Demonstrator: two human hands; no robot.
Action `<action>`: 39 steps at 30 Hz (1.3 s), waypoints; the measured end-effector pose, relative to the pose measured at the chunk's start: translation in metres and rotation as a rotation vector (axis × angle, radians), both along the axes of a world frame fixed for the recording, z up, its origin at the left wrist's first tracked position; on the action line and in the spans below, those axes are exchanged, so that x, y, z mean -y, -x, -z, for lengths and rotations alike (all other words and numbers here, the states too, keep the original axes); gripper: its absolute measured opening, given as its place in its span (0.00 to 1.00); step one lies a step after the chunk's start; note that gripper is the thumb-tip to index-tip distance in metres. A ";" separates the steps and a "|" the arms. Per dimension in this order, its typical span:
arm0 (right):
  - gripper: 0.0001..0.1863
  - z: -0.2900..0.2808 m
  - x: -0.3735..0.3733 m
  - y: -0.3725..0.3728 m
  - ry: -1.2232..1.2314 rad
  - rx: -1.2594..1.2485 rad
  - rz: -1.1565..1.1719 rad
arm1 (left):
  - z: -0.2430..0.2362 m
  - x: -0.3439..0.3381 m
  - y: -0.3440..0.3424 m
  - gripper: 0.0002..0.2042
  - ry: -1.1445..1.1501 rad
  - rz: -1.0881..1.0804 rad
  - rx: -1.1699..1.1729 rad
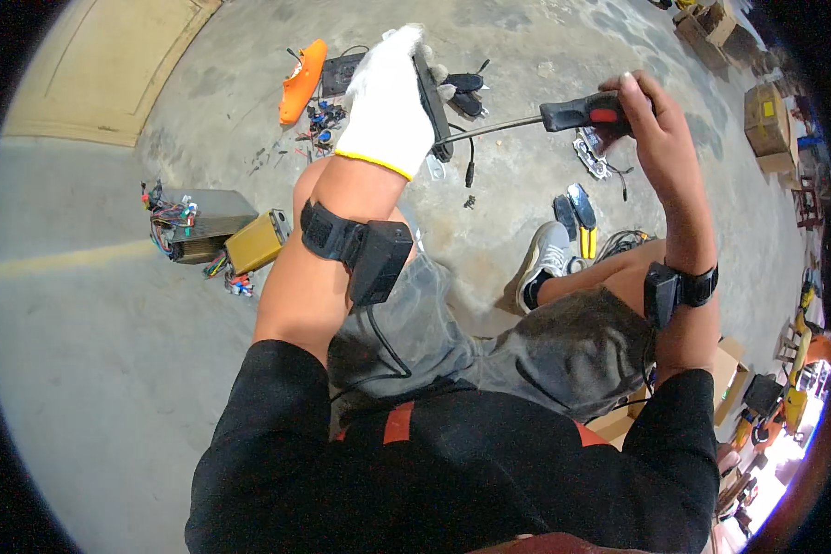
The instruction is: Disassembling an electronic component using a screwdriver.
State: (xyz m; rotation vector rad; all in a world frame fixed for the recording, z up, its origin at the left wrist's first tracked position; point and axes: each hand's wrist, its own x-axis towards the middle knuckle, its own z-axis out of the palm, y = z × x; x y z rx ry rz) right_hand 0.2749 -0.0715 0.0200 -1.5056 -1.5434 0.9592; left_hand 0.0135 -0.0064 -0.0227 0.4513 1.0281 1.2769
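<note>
My left hand [386, 97], in a white glove with a yellow cuff edge, grips a long narrow black casing [431, 102] held up above the floor. Bare and closed, my right hand [654, 125] holds a screwdriver [582, 113] by its black and red handle. The shaft points left, and its tip meets the lower end of the casing; whether it sits in a screw is too small to tell. A short black cable with a plug [471, 171] shows just below that end. The glove hides part of the casing and most of the left fingers.
An orange shell [302, 85] and blue connectors [323, 118] lie beyond my left arm. To the left stand a grey metal box [214, 212] and a gold box [257, 242] with wires. A silver part [589, 152] and yellow-handled pliers [585, 222] lie right, near my shoe [547, 254].
</note>
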 end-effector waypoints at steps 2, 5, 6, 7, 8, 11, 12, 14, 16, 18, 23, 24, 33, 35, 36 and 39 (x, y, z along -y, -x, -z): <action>0.22 0.002 0.005 0.002 -0.155 0.063 0.005 | 0.000 0.000 -0.002 0.08 -0.019 0.008 0.007; 0.30 -0.007 0.008 0.004 -0.110 -0.068 -0.100 | 0.004 0.003 -0.001 0.09 -0.029 -0.001 -0.017; 0.31 -0.008 0.009 0.005 -0.157 -0.144 -0.134 | 0.004 0.003 -0.001 0.09 -0.028 -0.012 -0.017; 0.33 -0.009 0.010 0.008 -0.204 -0.220 -0.167 | 0.004 0.003 -0.001 0.09 -0.028 -0.024 -0.017; 0.34 -0.010 0.011 0.009 -0.251 -0.296 -0.200 | 0.002 0.003 -0.002 0.09 -0.015 -0.026 -0.017; 0.37 -0.015 0.012 0.011 -0.298 -0.513 -0.358 | -0.001 0.003 -0.003 0.09 0.008 -0.022 -0.014; 0.37 -0.016 0.013 0.014 -0.311 -0.592 -0.387 | 0.000 0.002 -0.003 0.09 0.006 -0.020 -0.012; 0.35 -0.015 0.015 0.012 -0.285 -0.610 -0.408 | 0.003 0.000 -0.002 0.09 -0.002 -0.008 -0.005; 0.31 -0.012 0.015 0.004 -0.276 -0.575 -0.426 | 0.005 -0.001 -0.002 0.08 -0.016 0.013 0.004; 0.27 -0.007 0.013 -0.005 -0.278 -0.490 -0.441 | 0.006 -0.002 -0.001 0.08 -0.031 0.023 0.001; 0.18 -0.019 0.015 -0.006 -0.159 -0.197 -0.249 | 0.003 0.001 -0.004 0.07 -0.033 -0.011 -0.047; 0.18 -0.019 0.014 -0.005 -0.147 -0.155 -0.202 | 0.003 0.001 -0.004 0.07 -0.030 0.005 -0.022; 0.23 -0.010 0.009 -0.003 0.000 -0.042 -0.039 | 0.004 -0.004 -0.001 0.07 0.012 0.024 0.031; 0.29 -0.009 0.011 0.006 -0.238 -0.184 -0.151 | 0.002 -0.004 0.001 0.08 0.022 -0.004 0.032; 0.33 -0.009 0.013 0.009 -0.354 -0.255 -0.205 | 0.001 -0.002 -0.001 0.08 0.015 -0.023 0.021; 0.39 -0.017 0.017 0.009 -0.347 -0.399 -0.306 | 0.004 -0.002 -0.002 0.08 -0.004 0.001 0.040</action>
